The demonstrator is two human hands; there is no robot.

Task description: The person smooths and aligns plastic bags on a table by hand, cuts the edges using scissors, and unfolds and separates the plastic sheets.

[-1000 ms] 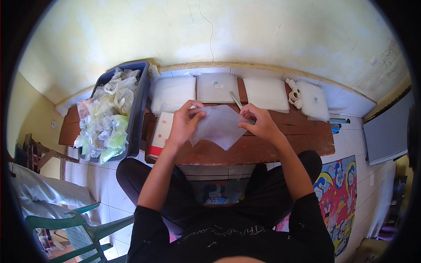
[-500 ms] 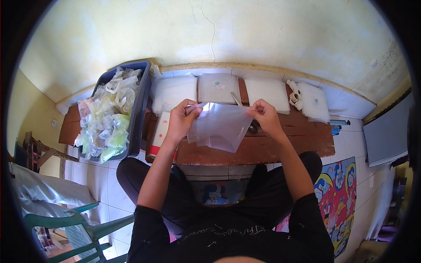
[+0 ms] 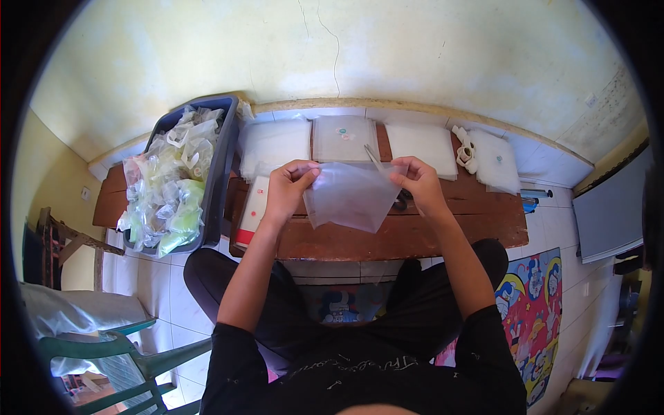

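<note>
Above the low reddish-brown wooden table (image 3: 470,225), the left hand (image 3: 287,187) and right hand (image 3: 420,185) pinch opposite upper corners of a translucent clear plastic sheet (image 3: 351,197), which hangs between them. Beyond it, black-handled metal scissors (image 3: 402,200) lie partly hidden, near flat stacks of clear plastic (image 3: 420,146) along the pale, cracked wall (image 3: 415,52). Left stands a dark grey plastic tub (image 3: 220,183) heaped with crumpled bags (image 3: 181,155); right, a colourful cartoon-patterned mat (image 3: 536,304) covers white floor tiles (image 3: 570,277).

Tub (image 3: 227,149) at bench's (image 3: 456,225) left | bag stacks (image 3: 277,146) along bench back | scissors (image 3: 401,200) before stacks
</note>
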